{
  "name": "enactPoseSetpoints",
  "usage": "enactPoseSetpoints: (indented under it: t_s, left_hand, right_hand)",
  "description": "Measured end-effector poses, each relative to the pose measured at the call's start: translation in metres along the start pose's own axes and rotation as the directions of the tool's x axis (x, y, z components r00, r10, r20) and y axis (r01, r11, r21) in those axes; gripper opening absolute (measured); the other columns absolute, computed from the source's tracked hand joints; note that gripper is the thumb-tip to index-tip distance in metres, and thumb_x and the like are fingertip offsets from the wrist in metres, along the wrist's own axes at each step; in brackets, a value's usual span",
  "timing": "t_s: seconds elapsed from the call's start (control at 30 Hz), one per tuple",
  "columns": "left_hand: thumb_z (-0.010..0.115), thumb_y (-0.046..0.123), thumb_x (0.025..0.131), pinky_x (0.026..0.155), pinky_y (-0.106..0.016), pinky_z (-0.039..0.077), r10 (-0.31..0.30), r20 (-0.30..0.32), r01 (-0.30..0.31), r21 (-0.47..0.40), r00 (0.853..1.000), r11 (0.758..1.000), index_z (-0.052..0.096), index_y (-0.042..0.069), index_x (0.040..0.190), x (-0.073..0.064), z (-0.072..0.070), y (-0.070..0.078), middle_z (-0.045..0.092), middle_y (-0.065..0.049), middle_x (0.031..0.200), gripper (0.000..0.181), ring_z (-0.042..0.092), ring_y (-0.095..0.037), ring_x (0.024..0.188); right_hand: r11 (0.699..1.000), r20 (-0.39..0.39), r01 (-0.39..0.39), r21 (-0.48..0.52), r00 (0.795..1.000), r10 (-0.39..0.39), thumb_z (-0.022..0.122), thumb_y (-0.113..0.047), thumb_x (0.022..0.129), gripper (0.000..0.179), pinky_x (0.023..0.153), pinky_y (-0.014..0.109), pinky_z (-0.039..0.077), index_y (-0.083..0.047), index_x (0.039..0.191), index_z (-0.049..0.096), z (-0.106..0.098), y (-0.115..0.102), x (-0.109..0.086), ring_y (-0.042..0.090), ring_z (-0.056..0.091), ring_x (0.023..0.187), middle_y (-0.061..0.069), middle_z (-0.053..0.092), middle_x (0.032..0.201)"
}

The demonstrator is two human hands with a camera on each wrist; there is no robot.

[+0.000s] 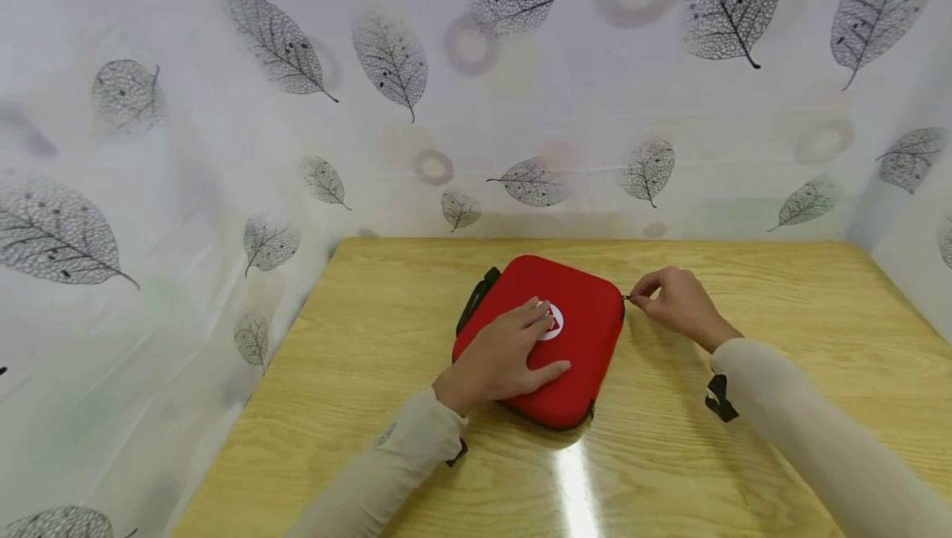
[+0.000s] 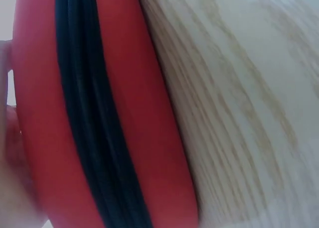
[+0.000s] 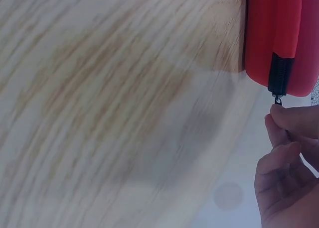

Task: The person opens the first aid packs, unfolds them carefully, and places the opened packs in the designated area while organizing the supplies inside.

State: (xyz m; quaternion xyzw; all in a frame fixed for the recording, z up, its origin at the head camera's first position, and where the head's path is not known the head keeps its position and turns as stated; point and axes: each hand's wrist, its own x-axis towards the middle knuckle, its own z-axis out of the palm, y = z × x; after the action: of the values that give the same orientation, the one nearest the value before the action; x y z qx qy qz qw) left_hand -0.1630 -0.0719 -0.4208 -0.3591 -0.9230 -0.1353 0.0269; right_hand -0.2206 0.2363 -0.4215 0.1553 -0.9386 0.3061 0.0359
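Observation:
A red zippered case (image 1: 587,298) with rounded corners and a white round emblem lies flat on the wooden table. My left hand (image 1: 506,348) rests on its top with fingers spread, fingertips over the emblem. At the case's far right corner, my right hand (image 1: 677,302) pinches a small zipper pull (image 3: 278,102) between thumb and finger. The black zipper (image 2: 92,108) runs along the case's side in the left wrist view, and its teeth look closed there. A dark carry handle (image 1: 476,305) sticks out on the left side of the case.
The wooden table (image 1: 357,373) reaches back to a wall covering (image 1: 416,183) printed with leaves, which also runs along the left side. A bright light reflection (image 1: 573,480) lies on the table in front of the case.

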Motion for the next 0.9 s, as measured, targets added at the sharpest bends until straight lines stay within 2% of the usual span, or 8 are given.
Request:
enactPoseSetpoints:
  t_s: [0.17, 0.27, 0.4, 0.7, 0.9]
  left_hand:
    - [0.053, 0.061, 0.097, 0.121, -0.032, 0.026, 0.002, 0.065, 0.002, -0.059, 0.998, 0.998, 0.039, 0.007, 0.156, -0.001, 0.003, 0.003, 0.037, -0.005, 0.161, 0.082, 0.03, -0.02, 0.15]
    - [0.051, 0.063, 0.096, 0.121, -0.032, 0.026, 0.01, 0.059, -0.008, -0.035, 0.998, 0.999, 0.038, 0.009, 0.157, 0.001, 0.006, 0.004, 0.033, -0.006, 0.163, 0.083, 0.028, -0.021, 0.15]
    - [0.05, 0.065, 0.096, 0.12, -0.034, 0.028, 0.008, 0.019, -0.008, 0.014, 1.0, 1.0, 0.041, 0.013, 0.156, 0.004, 0.01, 0.009, 0.032, -0.007, 0.162, 0.08, 0.029, -0.023, 0.149]
    - [0.045, 0.068, 0.096, 0.121, -0.034, 0.026, -0.106, -0.022, 0.107, 0.082, 0.994, 0.991, 0.041, 0.011, 0.156, 0.015, 0.021, 0.031, 0.032, -0.011, 0.162, 0.082, 0.029, -0.026, 0.149]
    - [0.043, 0.068, 0.097, 0.123, -0.033, 0.021, -0.16, -0.042, 0.164, 0.134, 0.986, 0.977, 0.044, 0.01, 0.154, 0.023, 0.027, 0.041, 0.033, -0.011, 0.161, 0.081, 0.029, -0.027, 0.149]
  right_hand:
    - [1.0, -0.03, 0.003, 0.01, 1.0, -0.003, 0.071, -0.005, 0.09, 0.011, 0.07, 0.045, 0.056, 0.002, 0.093, 0.079, 0.005, 0.003, 0.007, 0.033, 0.068, 0.085, 0.01, 0.075, 0.086]
    - [1.0, -0.056, 0.003, 0.01, 0.998, -0.002, 0.071, -0.005, 0.089, 0.011, 0.071, 0.043, 0.054, 0.002, 0.092, 0.079, 0.007, 0.005, 0.012, 0.034, 0.067, 0.087, 0.011, 0.075, 0.085]
    - [1.0, -0.075, 0.001, 0.004, 0.997, 0.0, 0.071, -0.004, 0.089, 0.01, 0.07, 0.041, 0.053, 0.001, 0.092, 0.079, 0.009, 0.005, 0.016, 0.035, 0.067, 0.087, 0.011, 0.075, 0.084]
    - [1.0, -0.123, 0.003, -0.018, 0.992, -0.005, 0.07, -0.002, 0.09, 0.011, 0.07, 0.049, 0.056, 0.004, 0.094, 0.079, 0.013, 0.007, 0.026, 0.038, 0.067, 0.087, 0.018, 0.074, 0.089]
    - [0.999, -0.159, 0.004, -0.046, 0.987, -0.011, 0.069, -0.001, 0.09, 0.011, 0.061, 0.037, 0.051, 0.003, 0.093, 0.079, 0.017, 0.011, 0.03, 0.035, 0.067, 0.081, 0.019, 0.074, 0.089]
